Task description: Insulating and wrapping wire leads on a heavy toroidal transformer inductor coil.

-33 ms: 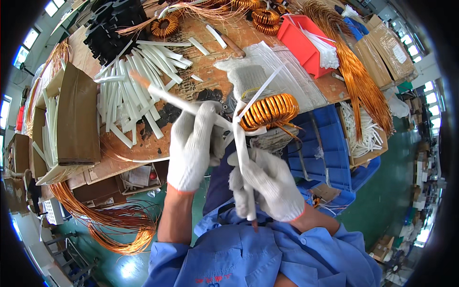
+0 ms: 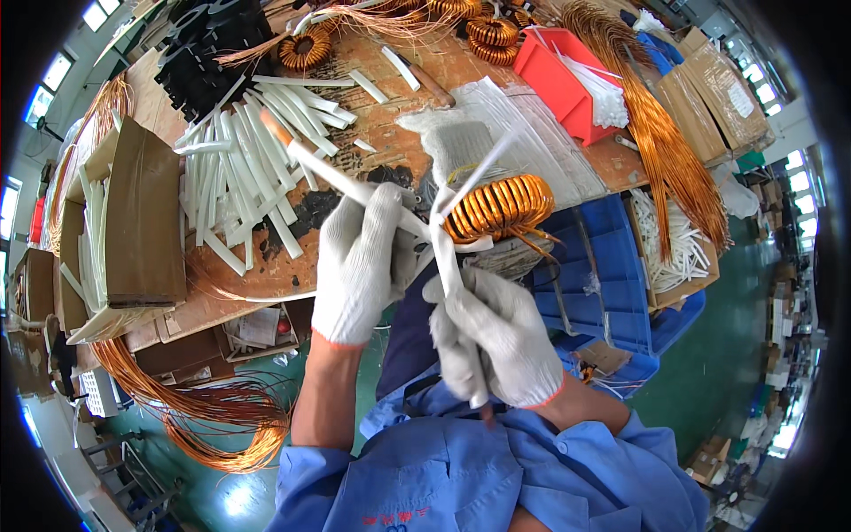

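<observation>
Both my hands wear white knit gloves. A toroidal coil of thick copper wire sits at the table's front edge, just beyond my hands. My left hand is closed round a white sleeve, whose far end shows a coppery wire tip pointing up and left. Fingers of my right hand close on a second white sleeve that runs down from the coil toward my body. Where the two sleeves meet beside the coil, a white cable tie sticks up and right; its fastening is too small to make out.
Loose white tubes lie in a heap at left, beside a cardboard box. A red bin of white strips and copper wire bundles are at right. Blue crates stand below the table edge. Finished coils lie at the back.
The left sleeve's wire tip has swung up and slightly right. The lower end of the right sleeve has shifted right with my right hand's fingers. The coil stays in place.
</observation>
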Motion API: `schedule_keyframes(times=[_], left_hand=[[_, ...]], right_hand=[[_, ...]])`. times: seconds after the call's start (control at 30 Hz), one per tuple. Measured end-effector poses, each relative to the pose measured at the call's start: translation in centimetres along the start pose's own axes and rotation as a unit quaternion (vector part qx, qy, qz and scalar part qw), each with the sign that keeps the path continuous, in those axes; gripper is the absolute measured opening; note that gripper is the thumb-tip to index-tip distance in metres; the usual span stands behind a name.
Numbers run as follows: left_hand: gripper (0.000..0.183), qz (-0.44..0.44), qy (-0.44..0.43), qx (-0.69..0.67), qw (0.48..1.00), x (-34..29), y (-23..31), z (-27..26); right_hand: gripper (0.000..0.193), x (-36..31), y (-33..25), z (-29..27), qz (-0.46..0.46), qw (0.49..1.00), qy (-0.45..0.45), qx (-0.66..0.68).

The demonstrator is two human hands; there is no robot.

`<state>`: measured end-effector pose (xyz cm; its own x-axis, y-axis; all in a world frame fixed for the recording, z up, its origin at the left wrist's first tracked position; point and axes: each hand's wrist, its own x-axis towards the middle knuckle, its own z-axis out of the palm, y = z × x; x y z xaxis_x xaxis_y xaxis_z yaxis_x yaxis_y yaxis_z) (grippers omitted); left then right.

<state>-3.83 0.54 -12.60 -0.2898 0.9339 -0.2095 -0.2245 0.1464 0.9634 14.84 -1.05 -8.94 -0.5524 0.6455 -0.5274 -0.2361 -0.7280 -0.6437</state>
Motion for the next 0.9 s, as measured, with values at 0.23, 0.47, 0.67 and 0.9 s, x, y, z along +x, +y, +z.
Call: schedule_keyframes(times=[0.23,0.47,0.67,0.9], left_hand=[[0.040,-0.052,-0.045,-0.093,0.993,3.1,-1.1,0.3],[0.040,-0.037,-0.078,-0.103,0.991,5.9,-2.4,0.7],[0.040,0.146,0.122,0.078,0.979,2.1,-2.3,0.3],[0.075,0.336,0.082,0.157,0.925,-1.1,-7.3,3.3]], right_hand=[[0.015,1.4,-0.1,0.7,-0.031,0.996,0.065,0.051],[0.030,0.5,0.3,-0.3,-0.044,0.996,0.083,0.012],[0.028,0.7,0.2,-0.6,-0.050,0.995,0.084,0.016],[0.022,0.6,0.4,-2.1,-0.130,0.977,0.059,-0.155]])
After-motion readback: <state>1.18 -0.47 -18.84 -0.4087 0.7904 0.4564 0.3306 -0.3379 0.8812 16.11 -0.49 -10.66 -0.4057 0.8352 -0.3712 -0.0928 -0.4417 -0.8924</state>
